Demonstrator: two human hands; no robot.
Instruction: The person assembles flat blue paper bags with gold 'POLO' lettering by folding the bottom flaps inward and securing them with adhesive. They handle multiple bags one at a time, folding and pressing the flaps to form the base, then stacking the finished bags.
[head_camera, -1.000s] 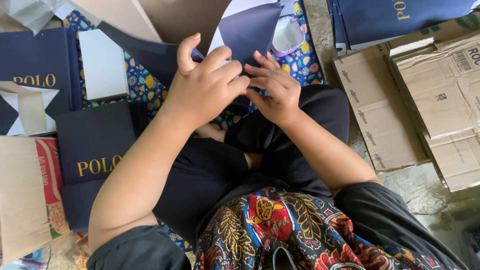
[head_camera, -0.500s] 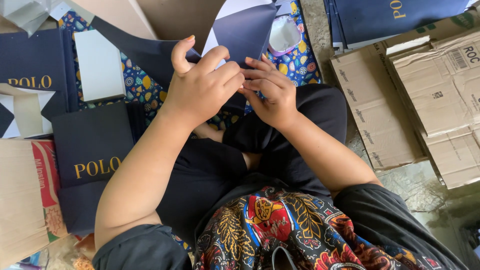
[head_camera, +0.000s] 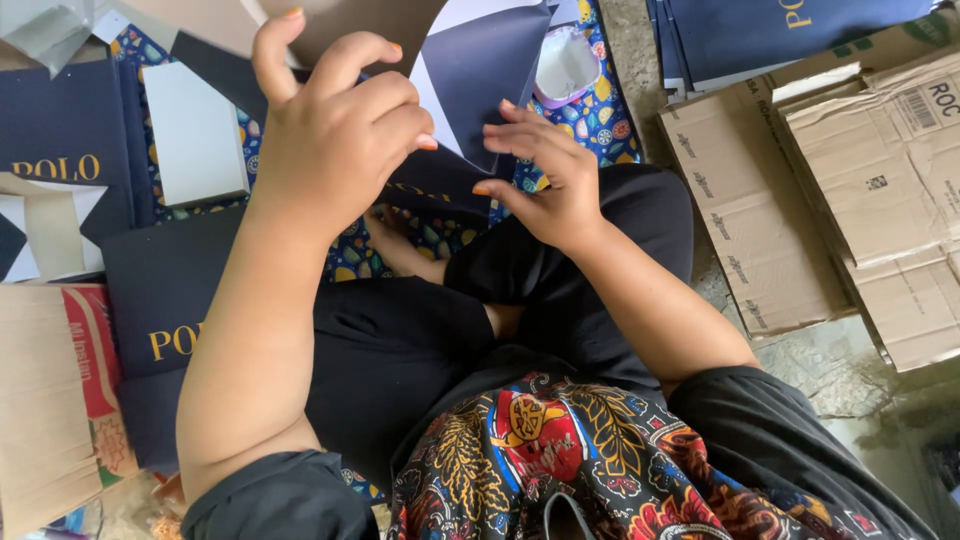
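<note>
**Navy card sheet folded between two hands**

Navy card sheet (head_camera: 480, 85), dark blue on one face and white on the other, stands raised just above the person's crossed legs, at about 12 o'clock from the lap. The left hand (head_camera: 335, 130) pinches its near edge, fingers curled tight and thumb lifted clear; the right hand (head_camera: 545, 180) meets it from 3 o'clock, fingertips pressing lightly on the same edge, fingers partly spread. Both hands hold the sheet, and it touches nothing on the floor.

To my eye this is a creasing job, and it would go best if the fingertips stay close together on the fold line and both edges are lined up before any pressure is put down, since stiff card keeps a crooked crease.

Under the hands lies a patterned blue mat (head_camera: 590, 110), showing at 1 o'clock. At 9 o'clock sit flat navy bags (head_camera: 165, 290) with gold lettering, and a white card panel (head_camera: 195, 135) a little further out at 10 o'clock. A stack of flattened brown cartons (head_camera: 800, 200) covers the floor at 3 o'clock, well apart from the hands. More navy sheets (head_camera: 760, 35) lie at 2 o'clock.
</note>
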